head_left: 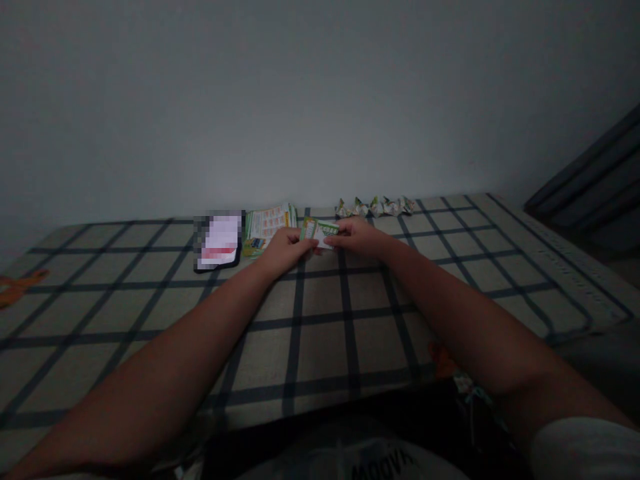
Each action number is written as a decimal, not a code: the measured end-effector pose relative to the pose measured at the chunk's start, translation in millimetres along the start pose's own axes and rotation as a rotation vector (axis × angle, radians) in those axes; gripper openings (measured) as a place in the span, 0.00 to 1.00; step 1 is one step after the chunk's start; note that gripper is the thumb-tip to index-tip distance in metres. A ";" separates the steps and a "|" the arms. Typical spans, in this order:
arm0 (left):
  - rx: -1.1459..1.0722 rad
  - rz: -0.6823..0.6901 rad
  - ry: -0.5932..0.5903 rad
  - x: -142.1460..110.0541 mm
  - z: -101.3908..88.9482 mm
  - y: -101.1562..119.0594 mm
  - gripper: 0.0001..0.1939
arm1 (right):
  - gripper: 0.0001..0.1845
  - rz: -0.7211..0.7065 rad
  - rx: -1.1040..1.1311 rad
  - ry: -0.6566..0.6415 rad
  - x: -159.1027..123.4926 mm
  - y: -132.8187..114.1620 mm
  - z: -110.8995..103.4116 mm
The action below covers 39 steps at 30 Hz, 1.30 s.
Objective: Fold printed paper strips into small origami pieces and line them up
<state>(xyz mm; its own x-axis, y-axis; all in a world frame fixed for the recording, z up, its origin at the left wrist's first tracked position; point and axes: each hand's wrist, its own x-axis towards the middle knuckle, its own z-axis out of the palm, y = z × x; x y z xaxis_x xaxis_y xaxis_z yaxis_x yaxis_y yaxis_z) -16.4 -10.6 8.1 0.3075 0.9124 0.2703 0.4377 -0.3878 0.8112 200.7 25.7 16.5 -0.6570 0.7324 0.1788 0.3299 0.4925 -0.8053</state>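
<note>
A small green-and-white printed paper (320,231), which looks partly folded, is held above the cloth between both hands. My left hand (287,252) pinches its left edge. From the other side, my right hand (356,237) grips the right edge with the thumb on top. Just behind my left hand lies a stack of similar green-and-white printed sheets (270,219). Several crumpled or folded paper pieces (375,207) with green print stand in a row beyond my right hand, along the wall.
A phone or tablet (220,240) with a lit, partly blurred screen lies left of the stack. Checked cloth (325,347) covers the table. A plain wall (320,100) rises behind it. An orange thing (20,287) sits at the far left edge.
</note>
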 end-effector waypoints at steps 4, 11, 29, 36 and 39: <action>0.071 -0.051 0.077 0.5 2.5 0.9 0.21 | 0.19 -0.049 -0.160 -0.026 -2.3 -3.3 2.2; 0.066 0.074 0.254 0.0 2.1 2.7 0.21 | 0.23 -0.056 -0.048 0.057 -1.9 -3.0 5.3; -0.056 -0.035 0.279 1.2 0.8 0.0 0.20 | 0.22 -0.024 -0.055 0.058 -0.4 -6.8 1.0; -0.122 -0.010 0.337 7.5 -0.9 -7.8 0.18 | 0.25 0.044 0.097 0.227 -0.4 -5.4 1.0; -0.144 -0.023 0.360 7.8 -1.9 -8.7 0.18 | 0.23 0.048 0.170 0.205 -0.2 -4.7 2.9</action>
<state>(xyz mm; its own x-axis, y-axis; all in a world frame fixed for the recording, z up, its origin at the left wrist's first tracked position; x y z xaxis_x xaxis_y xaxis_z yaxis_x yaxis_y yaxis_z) -19.4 0.1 4.1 -0.0288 0.9182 0.3951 0.3105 -0.3675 0.8767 197.3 21.8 18.6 -0.4864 0.8415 0.2351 0.2272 0.3816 -0.8960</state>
